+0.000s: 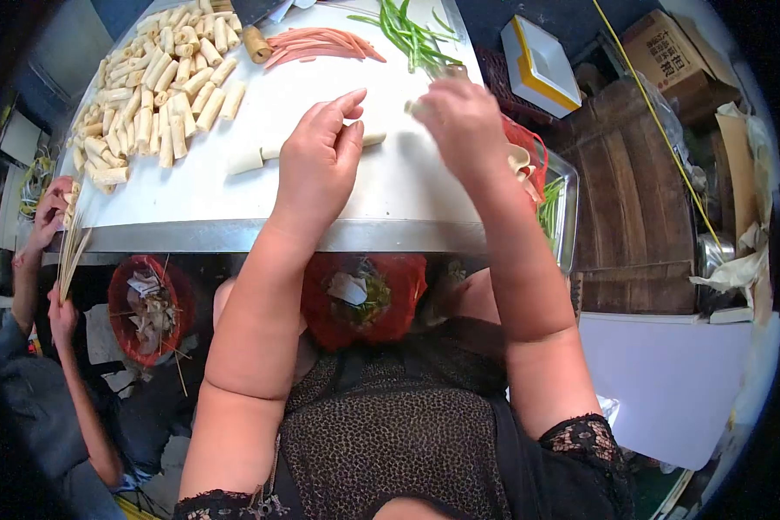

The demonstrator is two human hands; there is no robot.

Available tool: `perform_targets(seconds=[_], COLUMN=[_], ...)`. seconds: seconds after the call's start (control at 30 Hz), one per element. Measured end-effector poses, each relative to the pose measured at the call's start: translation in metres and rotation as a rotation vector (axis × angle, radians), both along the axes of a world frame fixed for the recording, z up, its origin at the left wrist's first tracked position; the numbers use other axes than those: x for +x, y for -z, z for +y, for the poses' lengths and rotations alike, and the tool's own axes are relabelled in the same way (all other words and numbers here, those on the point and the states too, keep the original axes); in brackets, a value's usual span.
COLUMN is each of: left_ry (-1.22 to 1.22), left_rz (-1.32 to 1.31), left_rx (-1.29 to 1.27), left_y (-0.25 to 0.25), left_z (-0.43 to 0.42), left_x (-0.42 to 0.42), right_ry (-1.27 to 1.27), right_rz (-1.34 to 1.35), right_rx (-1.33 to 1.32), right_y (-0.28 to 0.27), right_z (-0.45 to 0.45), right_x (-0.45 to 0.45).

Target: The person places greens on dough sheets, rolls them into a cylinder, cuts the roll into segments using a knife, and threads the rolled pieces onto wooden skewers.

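My left hand is over a pale sheet roll lying crosswise on the white table. Its fingers are loosely bent and the thumb stands apart; whether the palm presses on the roll is hidden. To the right, my right hand is smeared by motion, just below the green pepper strips. A small pale bit shows by its fingertips, too blurred to name. Beyond my left hand lie thin pink strips, beside a brown cylinder. A large heap of pale rolls covers the table's left part.
At the left edge, another person's hands hold thin wooden skewers. Red-lined bins stand below the table. A metal tray with green strips adjoins its right edge. Further right are a white-and-yellow box and a cardboard box.
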State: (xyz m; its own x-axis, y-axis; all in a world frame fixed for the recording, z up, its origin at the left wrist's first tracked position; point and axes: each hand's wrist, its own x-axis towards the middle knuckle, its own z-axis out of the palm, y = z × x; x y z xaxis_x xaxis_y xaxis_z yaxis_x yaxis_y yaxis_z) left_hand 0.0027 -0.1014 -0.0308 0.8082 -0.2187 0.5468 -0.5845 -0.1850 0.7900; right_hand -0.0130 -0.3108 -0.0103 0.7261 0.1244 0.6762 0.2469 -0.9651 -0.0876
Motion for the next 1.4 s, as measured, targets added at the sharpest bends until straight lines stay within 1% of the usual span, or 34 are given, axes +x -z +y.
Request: perform_targets(seconds=[0.07, 0.1, 0.27, 0.33, 0.37, 0.43, 0.47, 0.53, 0.57, 0.63, 0.67, 0.73, 0.87, 0.97, 1.03, 1.17, 1.27, 1.4], left_ry=[0.003, 0.027, 0.109, 0.190, 0.196, 0.225, 0.228, 0.265, 0.271, 0.358, 0.369, 0.383, 0.392, 0.360, 0.370, 0.358, 0.366, 0.357], left_rz=[-0.009, -0.020, -0.017, -0.061, -0.056, -0.114, -0.110, -0.152, -0.149, -0.118, -0.117, 0.006, 0.017, 0.082, -0.003, 0.007, -0.025, -0.047], left_rx=[0.024, 0.052, 0.106, 0.215, 0.227, 0.395, 0.401, 0.559, 0.565, 0.570, 0.580, 0.528, 0.583, 0.539, 0.569, 0.635, 0.675, 0.690], left_y=[-0.001, -0.003, 0.006, 0.009, 0.010, 0.009, 0.009, 0.007, 0.004, -0.003, -0.006, -0.010, -0.015, -0.016, -0.010, -0.014, -0.014, -0.011], left_z=[-0.002, -0.002, -0.008, -0.012, -0.014, -0.017, -0.017, -0.017, -0.015, -0.011, -0.010, -0.007, -0.003, -0.002, 0.000, -0.001, -0.002, -0.005], left_x=[-0.002, -0.003, -0.009, -0.010, -0.010, -0.011, -0.012, -0.014, -0.015, -0.017, -0.020, -0.028, -0.039, -0.044, -0.043, -0.045, -0.042, -0.034], right_ry=[-0.105, -0.113, -0.147, -0.213, -0.210, -0.284, -0.283, -0.347, -0.343, -0.376, -0.367, -0.359, -0.364, -0.382, -0.390, -0.385, -0.382, -0.387], right_rz=[0.082, 0.134, 0.134, 0.116, 0.119, 0.116, 0.119, 0.136, 0.139, 0.191, 0.190, 0.163, 0.202, 0.263, 0.257, 0.286, 0.323, 0.275], right_rx=[-0.065, -0.071, -0.072, -0.099, -0.086, -0.136, -0.129, -0.021, -0.014, 0.242, 0.254, 0.332, 0.293, 0.305, 0.313, 0.323, 0.397, 0.305], right_y=[0.013, 0.014, 0.020, 0.022, 0.022, 0.019, 0.017, 0.012, 0.010, 0.011, 0.012, 0.016, 0.021, 0.016, 0.016, 0.016, 0.017, 0.024], right_z=[0.007, 0.009, 0.013, 0.009, 0.009, 0.008, 0.009, 0.011, 0.012, 0.011, 0.011, 0.012, 0.010, 0.012, 0.013, 0.012, 0.010, 0.006], right_x=[-0.019, -0.029, -0.062, -0.068, -0.072, -0.078, -0.080, -0.084, -0.085, -0.085, -0.084, -0.083, -0.089, -0.093, -0.095, -0.095, -0.096, -0.090])
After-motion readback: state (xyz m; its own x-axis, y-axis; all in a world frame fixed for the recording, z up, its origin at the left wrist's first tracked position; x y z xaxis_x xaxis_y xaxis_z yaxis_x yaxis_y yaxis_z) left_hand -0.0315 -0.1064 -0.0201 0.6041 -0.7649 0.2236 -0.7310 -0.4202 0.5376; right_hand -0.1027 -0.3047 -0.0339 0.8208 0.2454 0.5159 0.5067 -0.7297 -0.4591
